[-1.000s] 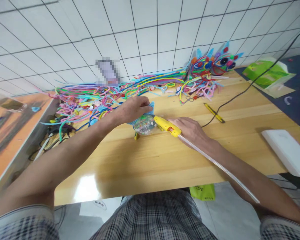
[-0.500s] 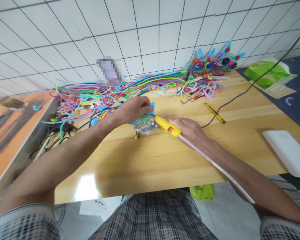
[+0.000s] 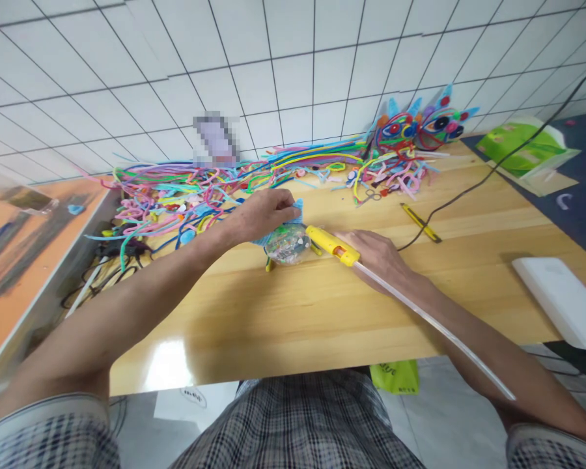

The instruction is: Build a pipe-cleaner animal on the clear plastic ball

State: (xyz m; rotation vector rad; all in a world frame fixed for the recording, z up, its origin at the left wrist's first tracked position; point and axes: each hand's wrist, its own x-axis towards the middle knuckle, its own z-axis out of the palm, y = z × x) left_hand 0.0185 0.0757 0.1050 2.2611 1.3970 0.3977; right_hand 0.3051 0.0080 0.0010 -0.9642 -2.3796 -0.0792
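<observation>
My left hand (image 3: 264, 213) is closed on a light-blue fuzzy piece (image 3: 298, 210) at the top of a clear plastic bottle-like body (image 3: 288, 245). Blue pipe cleaner covers part of this body, and small colourful bits show through its clear side. A short yellow leg-like piece (image 3: 268, 263) sticks out below. My right hand (image 3: 371, 251) is wrapped around a yellow hot glue gun (image 3: 333, 245), with a long clear glue stick (image 3: 434, 329) trailing from its back. The gun's nozzle is right by the clear body's right side; whether they touch I cannot tell.
Loose pipe cleaners (image 3: 176, 189) pile along the tiled wall. Two decorated animal faces (image 3: 398, 130) stand at the back right. Scissors (image 3: 374, 195), a yellow utility knife (image 3: 420, 222) and a white device (image 3: 561, 299) lie on the table. A black cord (image 3: 473, 184) crosses the right side.
The glue gun has shifted slightly right and down, with its glue stick moving the same way. My left hand keeps its hold on the light-blue piece.
</observation>
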